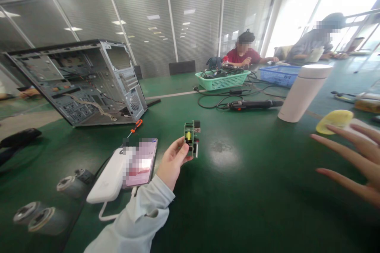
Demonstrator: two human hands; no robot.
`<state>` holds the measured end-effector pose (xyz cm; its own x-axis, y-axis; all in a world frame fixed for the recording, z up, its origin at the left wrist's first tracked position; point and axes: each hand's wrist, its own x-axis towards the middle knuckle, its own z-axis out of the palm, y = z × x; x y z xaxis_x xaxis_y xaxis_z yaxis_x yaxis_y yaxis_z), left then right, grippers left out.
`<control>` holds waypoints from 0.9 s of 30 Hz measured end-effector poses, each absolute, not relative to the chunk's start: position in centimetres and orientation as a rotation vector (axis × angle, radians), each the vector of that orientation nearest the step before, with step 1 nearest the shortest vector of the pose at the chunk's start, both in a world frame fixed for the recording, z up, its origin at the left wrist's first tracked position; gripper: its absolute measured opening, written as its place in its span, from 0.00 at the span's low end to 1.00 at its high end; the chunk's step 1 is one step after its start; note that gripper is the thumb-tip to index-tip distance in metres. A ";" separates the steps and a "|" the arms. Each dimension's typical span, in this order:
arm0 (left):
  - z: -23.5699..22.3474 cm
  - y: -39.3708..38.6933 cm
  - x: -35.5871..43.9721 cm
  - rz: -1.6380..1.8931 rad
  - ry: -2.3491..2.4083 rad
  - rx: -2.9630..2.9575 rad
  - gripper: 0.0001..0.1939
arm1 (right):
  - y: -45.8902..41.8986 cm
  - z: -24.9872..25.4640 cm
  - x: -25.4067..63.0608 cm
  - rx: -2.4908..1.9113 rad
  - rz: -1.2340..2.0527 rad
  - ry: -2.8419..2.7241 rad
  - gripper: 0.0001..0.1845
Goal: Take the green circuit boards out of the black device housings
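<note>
Between thumb and fingers, my left hand (pixel 175 158) holds a small green circuit board (pixel 190 138) upright above the table. A yellow part and a metal connector show on the board. My right hand (pixel 356 162) is at the right edge with its fingers spread and nothing in them. Close beyond its fingertips lies a yellow oval object (pixel 335 121), beside a pale flat item. Left of my left hand are a phone (pixel 144 166) and a white power bank (pixel 108 180) with a white cable.
An open computer case (pixel 97 87) stands at the left, with an orange-handled screwdriver (pixel 136 126) before it. Several metal cylinders (pixel 49 219) sit front left. Beyond are an electric screwdriver (pixel 252 104), a white bottle (pixel 304 93), a green basket (pixel 222 81) and a blue basket (pixel 279 75). Two people sit behind.
</note>
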<state>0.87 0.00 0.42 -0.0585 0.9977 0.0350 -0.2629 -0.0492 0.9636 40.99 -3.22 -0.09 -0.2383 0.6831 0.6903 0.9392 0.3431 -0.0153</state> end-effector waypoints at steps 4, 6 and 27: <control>0.7 -0.4 0.6 1.476 1.169 1.350 0.17 | -3.2 1.3 33.4 -1.099 -0.728 -2.258 0.28; 1.1 -0.6 0.5 1.475 1.235 1.534 0.16 | -3.0 1.7 30.1 -1.001 -0.697 -2.294 0.26; 1.4 -1.1 0.6 1.344 1.249 2.137 0.17 | 1.3 1.2 20.2 -0.640 -0.079 -2.363 0.24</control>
